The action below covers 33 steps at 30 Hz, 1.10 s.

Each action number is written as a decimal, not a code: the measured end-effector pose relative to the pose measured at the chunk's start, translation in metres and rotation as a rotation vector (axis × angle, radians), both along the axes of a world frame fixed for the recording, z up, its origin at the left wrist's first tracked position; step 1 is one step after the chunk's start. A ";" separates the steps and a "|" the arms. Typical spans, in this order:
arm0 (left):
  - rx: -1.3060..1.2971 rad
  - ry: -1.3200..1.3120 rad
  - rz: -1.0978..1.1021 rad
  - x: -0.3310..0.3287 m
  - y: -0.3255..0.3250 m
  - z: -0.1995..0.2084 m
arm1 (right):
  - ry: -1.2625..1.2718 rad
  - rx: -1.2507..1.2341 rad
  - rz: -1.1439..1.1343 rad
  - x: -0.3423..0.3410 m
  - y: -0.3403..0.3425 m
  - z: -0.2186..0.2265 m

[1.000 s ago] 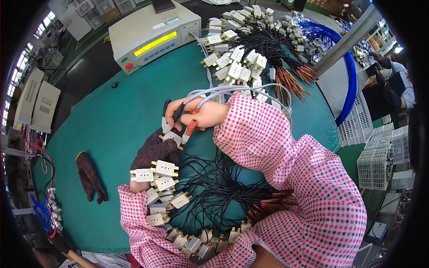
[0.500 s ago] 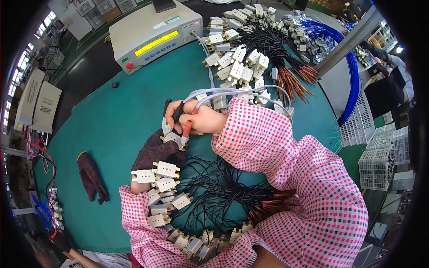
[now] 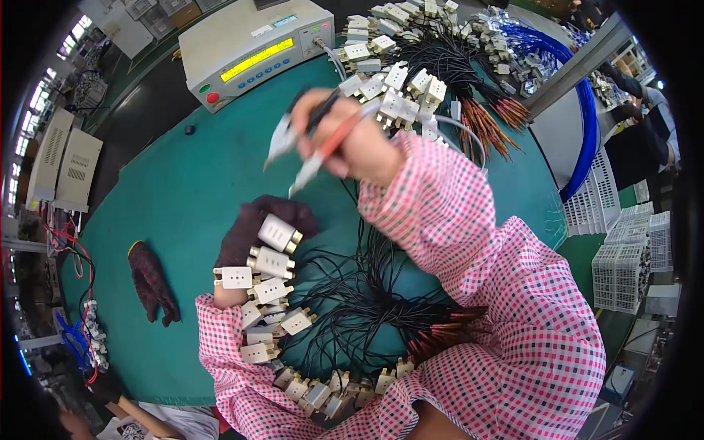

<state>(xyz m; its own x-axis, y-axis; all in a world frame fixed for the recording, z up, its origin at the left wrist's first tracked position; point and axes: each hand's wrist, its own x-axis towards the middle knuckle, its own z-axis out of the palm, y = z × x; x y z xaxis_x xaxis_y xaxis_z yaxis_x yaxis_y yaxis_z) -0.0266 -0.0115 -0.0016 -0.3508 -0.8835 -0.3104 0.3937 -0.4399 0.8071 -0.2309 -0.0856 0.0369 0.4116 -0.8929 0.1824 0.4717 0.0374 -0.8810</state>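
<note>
- The white plug connectors point(image 3: 271, 260) with their black leads lie in a row along the gloved left hand point(image 3: 253, 224) and forearm, near the middle of the green tabletop point(image 3: 183, 191)
- That hand's dark-gloved fingers are curled around the top connector point(image 3: 279, 233), holding it
- The right hand point(image 3: 352, 143) is raised above and just beyond it, fingers wrapped around two probes point(image 3: 308, 139), one black-handled, one red-handled, tips pointing down toward the connector
- Judged step: probing one connector, tips not yet touching it
- The next move calls for lining both tips onto the metal pins while the left hand steadies the plug
- Far left stands a beige tester point(image 3: 253, 44) with a yellow display; far right, a heap of more connectors point(image 3: 411, 70) with copper-ended leads
- A spare dark glove point(image 3: 150, 282) lies at the near left
</note>
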 end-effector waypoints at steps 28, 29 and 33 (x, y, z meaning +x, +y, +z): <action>0.163 -0.027 -0.336 -0.035 -0.027 0.033 | 0.317 -0.143 -0.331 -0.027 -0.019 0.022; 0.160 -0.025 -0.335 -0.038 -0.026 0.034 | 0.319 -0.147 -0.331 -0.026 -0.018 0.023; 0.104 -0.056 -0.262 -0.039 -0.021 0.033 | 0.287 -0.164 -0.336 -0.026 -0.018 0.022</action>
